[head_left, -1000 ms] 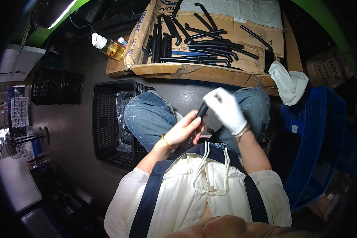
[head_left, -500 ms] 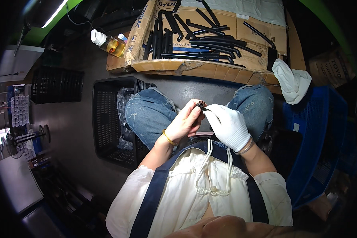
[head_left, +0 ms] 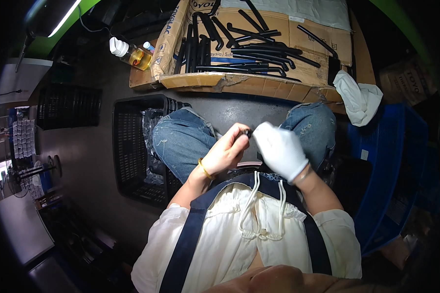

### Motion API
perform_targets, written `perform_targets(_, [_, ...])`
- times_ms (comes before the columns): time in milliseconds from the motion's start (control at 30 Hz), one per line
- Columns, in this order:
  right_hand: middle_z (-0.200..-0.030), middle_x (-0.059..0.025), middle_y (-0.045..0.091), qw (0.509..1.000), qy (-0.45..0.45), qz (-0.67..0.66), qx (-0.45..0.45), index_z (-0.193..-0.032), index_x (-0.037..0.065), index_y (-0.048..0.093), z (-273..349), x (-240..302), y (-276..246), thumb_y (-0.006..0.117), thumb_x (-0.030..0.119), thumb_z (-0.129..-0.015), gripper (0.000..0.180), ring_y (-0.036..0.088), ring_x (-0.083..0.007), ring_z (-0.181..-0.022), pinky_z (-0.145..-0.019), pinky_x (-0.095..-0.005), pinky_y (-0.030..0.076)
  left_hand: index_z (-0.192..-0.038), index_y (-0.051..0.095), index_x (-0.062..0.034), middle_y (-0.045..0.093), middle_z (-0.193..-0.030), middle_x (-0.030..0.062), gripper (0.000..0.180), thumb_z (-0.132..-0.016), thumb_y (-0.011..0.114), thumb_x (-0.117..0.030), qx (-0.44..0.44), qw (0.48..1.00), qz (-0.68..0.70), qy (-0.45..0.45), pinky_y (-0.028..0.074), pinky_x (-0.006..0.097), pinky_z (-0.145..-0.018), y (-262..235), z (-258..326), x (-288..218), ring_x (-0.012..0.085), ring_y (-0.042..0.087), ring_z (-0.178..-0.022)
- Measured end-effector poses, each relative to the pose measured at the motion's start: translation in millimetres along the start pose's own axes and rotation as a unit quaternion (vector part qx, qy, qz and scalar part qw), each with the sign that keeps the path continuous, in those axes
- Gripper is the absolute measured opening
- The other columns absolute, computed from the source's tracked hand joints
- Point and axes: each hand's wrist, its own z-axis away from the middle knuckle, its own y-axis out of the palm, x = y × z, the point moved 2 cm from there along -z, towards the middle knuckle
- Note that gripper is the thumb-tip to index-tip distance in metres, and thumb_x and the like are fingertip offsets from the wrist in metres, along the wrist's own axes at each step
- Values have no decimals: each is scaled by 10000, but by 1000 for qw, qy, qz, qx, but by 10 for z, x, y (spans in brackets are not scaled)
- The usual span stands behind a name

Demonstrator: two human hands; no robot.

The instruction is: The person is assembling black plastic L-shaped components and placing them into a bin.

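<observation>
My left hand [head_left: 228, 150], bare and with a yellow bangle at the wrist, is closed around a small black piece [head_left: 247, 133]. Its end shows between thumb and forefinger; the fingers hide the rest, so its kind is unclear. Close beside it is my right hand [head_left: 280, 150] in a white glove, slightly apart from the piece. Motion smears the gloved fingers, and whether they hold anything cannot be made out. Beyond my knees, several black bent tubes [head_left: 261, 51] lie in loose piles on an opened cardboard box [head_left: 308, 56].
A black plastic crate [head_left: 124, 146] stands by my left knee, with clear plastic wrap inside. Blue bins [head_left: 376, 166] are at my right. A pump bottle of yellow liquid [head_left: 141, 59] stands left of the cardboard, and a white cloth [head_left: 359, 97] hangs at its right corner.
The gloved right hand has come away from the black piece, leaving a small gap, and is now blurred. My left hand still holds the piece in nearly the same place.
</observation>
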Motion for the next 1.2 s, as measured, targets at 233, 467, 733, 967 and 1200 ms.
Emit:
perform_targets(233, [-856,-216,675,978,87,-163,-98,-1068,46,616,-51,-109,-65,633,226,-926,229,675,-388,-807,-660,-421,528,-1212,445,-80,448,-756,-25,371,-1041,422,-408,-3,998,-18,66,285,193,-406,-57,-22,-122,25,338,-479])
perform_targets(467, [-1014,-135,697,917,27,-393,-58,-1179,18,621,-254,227,150,706,132,-871,339,681,-170,-914,-818,-295,524,-1167,487,-45,513,-882,-2,326,-1062,390,-338,-78,976,-62,192,432,224,-697,-41,-151,-207,66,493,-745])
perform_targets(733, [-893,-172,679,970,38,-240,33,-1065,-14,627,-147,214,83,636,152,-914,225,692,-272,-818,-734,-329,523,-1026,531,-65,508,-910,4,276,-990,519,-338,-28,989,97,106,389,247,-773,-151,-97,89,94,463,-828])
perform_targets(967, [-799,-156,655,969,33,-237,-54,-968,47,592,38,395,103,550,163,-951,125,665,-356,-735,-620,-409,510,-936,496,-11,495,-929,100,290,-933,519,-300,-65,921,-130,361,388,284,-810,-212,-31,82,173,464,-841])
perform_targets(1200, [-738,-129,628,995,-41,-90,-31,-913,71,581,63,447,114,560,174,-929,106,641,-347,-647,-556,-425,513,-927,488,-17,489,-935,102,257,-916,552,-265,-72,921,-151,353,394,290,-804,-184,9,25,173,464,-840])
